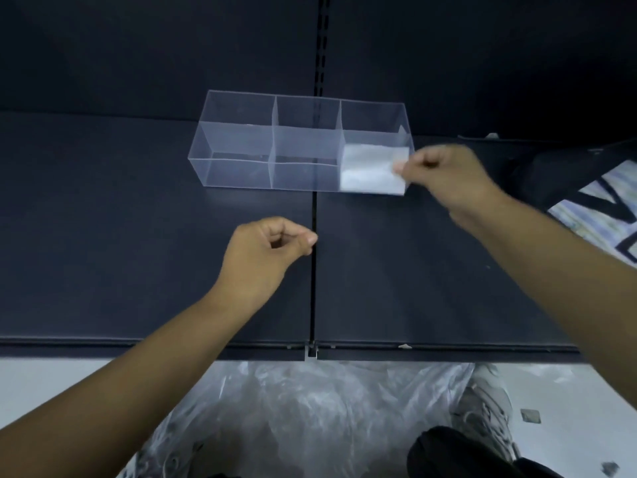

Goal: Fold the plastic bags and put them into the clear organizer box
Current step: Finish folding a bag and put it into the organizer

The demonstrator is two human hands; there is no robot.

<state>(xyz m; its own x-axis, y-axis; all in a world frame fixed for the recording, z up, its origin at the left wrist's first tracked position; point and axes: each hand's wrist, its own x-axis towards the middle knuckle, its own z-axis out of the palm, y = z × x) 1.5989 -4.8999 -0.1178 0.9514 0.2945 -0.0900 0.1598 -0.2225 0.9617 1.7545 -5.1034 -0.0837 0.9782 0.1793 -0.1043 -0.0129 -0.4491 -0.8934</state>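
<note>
a shop: dark gondola shelf (138,236), slotted upright (323,46).

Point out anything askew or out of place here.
Nothing looks damaged or spilled. The folded bag sits in the right compartment of the organizer box; crumpled plastic bags lie heaped on the floor below the shelf.

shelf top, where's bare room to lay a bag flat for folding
Widest bare patch: the shelf left of the seam, between the organizer box and the front edge, beside the left hand. Right of the seam is bare, under the right forearm. Crowded: the box's right end, with the right hand, folded bag and black bag.
</note>
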